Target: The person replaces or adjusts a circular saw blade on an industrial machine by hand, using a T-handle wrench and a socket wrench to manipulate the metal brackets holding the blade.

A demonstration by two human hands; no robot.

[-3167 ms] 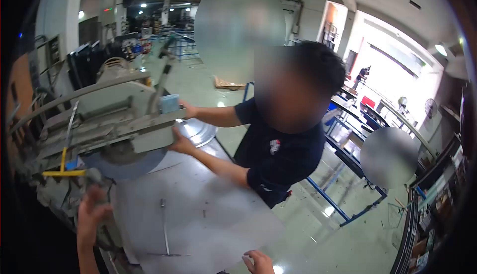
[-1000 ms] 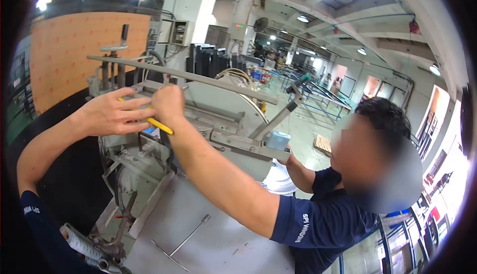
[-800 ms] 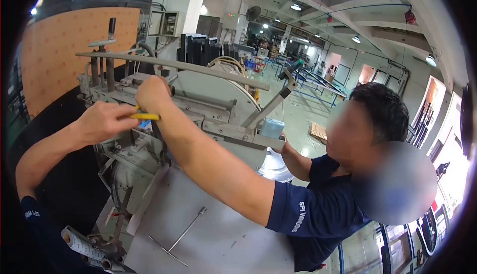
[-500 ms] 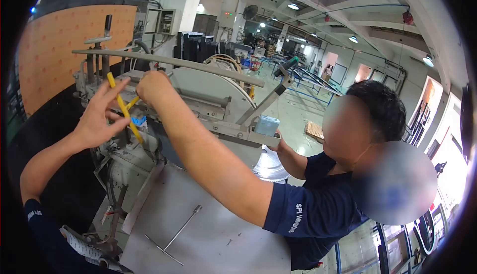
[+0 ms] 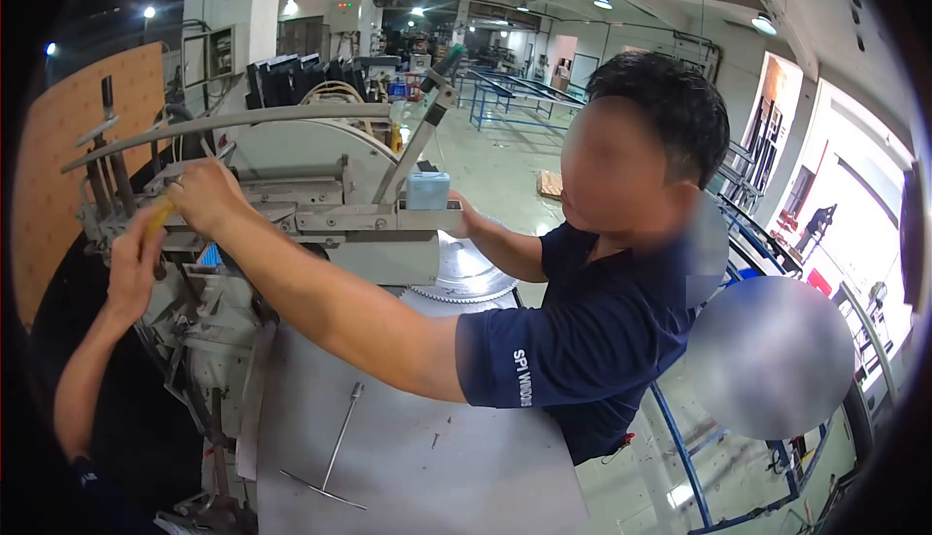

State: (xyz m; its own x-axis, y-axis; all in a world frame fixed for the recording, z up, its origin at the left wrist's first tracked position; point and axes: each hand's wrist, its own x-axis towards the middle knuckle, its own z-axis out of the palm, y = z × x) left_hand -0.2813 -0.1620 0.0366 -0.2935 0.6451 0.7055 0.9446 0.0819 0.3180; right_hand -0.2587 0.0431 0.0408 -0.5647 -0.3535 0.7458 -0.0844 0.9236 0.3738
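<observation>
My left hand (image 5: pixel 134 268) is raised at the left, its fingers closed around the yellow T-shaped handle (image 5: pixel 156 217) of a tool. Motion smears the handle, and its far end is hidden. Right beside it, a co-worker's hand (image 5: pixel 206 197) is closed at the grey saw machine (image 5: pixel 320 219); I cannot make out what it grips. The co-worker's other hand (image 5: pixel 466 217) touches the machine's end, above a round toothed saw blade (image 5: pixel 476 268). My right hand is out of view.
A metal T-handle wrench (image 5: pixel 340 448) lies on the grey machine table (image 5: pixel 437 477). The co-worker (image 5: pixel 602 331) leans across from the right. A light-blue box (image 5: pixel 427 190) sits on the machine. An orange-brown board (image 5: pixel 87 176) stands at the left.
The view has turned right, shifting the scene left. My left hand's fingers, spread around the yellow handle before, are now closed on it. The co-worker's hand stays beside mine.
</observation>
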